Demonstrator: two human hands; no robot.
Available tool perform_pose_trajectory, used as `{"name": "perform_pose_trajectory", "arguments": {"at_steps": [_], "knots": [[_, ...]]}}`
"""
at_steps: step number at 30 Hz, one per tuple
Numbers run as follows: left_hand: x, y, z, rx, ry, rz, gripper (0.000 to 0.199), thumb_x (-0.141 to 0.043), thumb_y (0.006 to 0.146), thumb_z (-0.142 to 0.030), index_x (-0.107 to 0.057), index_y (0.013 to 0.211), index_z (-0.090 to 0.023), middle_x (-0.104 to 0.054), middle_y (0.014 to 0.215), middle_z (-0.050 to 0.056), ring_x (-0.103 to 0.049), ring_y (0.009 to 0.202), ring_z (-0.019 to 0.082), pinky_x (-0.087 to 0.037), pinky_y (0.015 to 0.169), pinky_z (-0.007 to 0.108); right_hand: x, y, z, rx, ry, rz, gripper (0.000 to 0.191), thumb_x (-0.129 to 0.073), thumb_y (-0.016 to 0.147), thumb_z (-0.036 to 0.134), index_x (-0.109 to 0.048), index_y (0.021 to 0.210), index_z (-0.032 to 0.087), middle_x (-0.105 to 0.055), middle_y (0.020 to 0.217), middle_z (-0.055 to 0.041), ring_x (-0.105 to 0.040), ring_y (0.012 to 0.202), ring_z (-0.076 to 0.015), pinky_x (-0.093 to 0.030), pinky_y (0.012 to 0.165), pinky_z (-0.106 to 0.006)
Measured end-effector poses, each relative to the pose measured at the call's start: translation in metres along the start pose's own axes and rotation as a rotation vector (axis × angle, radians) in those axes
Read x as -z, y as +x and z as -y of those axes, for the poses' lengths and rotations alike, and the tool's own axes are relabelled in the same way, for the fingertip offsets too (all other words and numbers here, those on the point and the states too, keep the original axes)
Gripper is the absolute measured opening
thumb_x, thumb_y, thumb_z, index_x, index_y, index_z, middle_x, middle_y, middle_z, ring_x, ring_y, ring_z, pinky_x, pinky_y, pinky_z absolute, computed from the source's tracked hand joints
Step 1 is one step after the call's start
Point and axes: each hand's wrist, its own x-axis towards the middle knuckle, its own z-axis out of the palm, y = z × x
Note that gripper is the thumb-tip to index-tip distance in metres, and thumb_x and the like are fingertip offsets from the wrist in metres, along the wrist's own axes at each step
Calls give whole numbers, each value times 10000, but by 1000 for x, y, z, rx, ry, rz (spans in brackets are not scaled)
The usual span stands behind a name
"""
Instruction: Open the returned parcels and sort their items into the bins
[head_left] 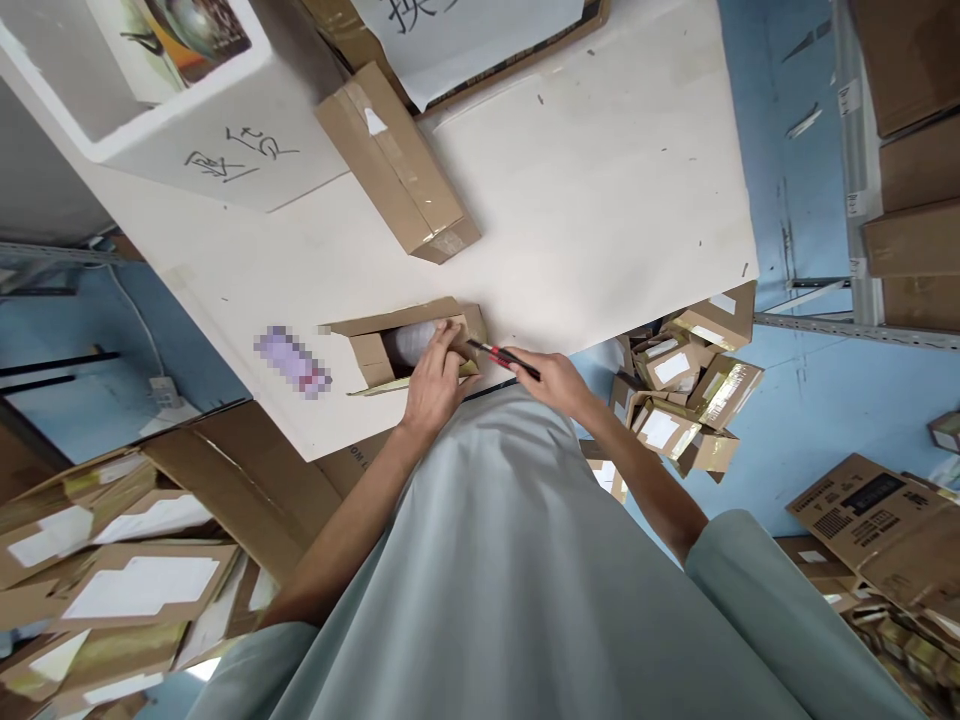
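Note:
On the table's near edge lies a small cardboard box (370,358) with its top flaps open. Inside it is an item in whitish translucent wrap (409,343), whose kind I cannot make out. My left hand (435,382) is closed over the near side of this box, its fingertips by the right end of the opening. In my right hand (551,380) is a red and black utility knife (504,356), closed in the fingers. The knife's tip points left at the box's right end, near my left fingertips; whether it touches the cardboard is unclear.
A closed long cardboard box (401,165) lies farther back on the white table (600,200), beside a white foam box (225,150) with handwriting. A blurred purple item (292,362) lies at left. Opened cartons are heaped below left (142,570) and right (682,385).

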Motion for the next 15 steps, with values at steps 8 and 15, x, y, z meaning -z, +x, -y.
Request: {"name": "perform_pose_trajectory", "arguments": {"at_steps": [8, 15], "knots": [[19, -5, -30, 129, -90, -94, 554, -650, 1081, -542, -482, 1479, -194, -473, 1692, 249, -469, 1623, 359, -474, 1293, 560, -17, 44, -65, -289, -311, -261, 621, -378, 1141, 266, -423, 1747, 136, -655, 1372, -228, -647, 1225, -356, -536, 1106, -481], [65, -36, 27, 419, -46, -360, 398, -507, 1134, -540, -642, 1313, -211, -651, 1510, 179, -537, 1537, 358, -413, 1318, 608, -26, 61, -35, -187, -192, -374, 523, -422, 1118, 252, -548, 1608, 118, -607, 1489, -247, -596, 1401, -342, -508, 1202, -518]]}}
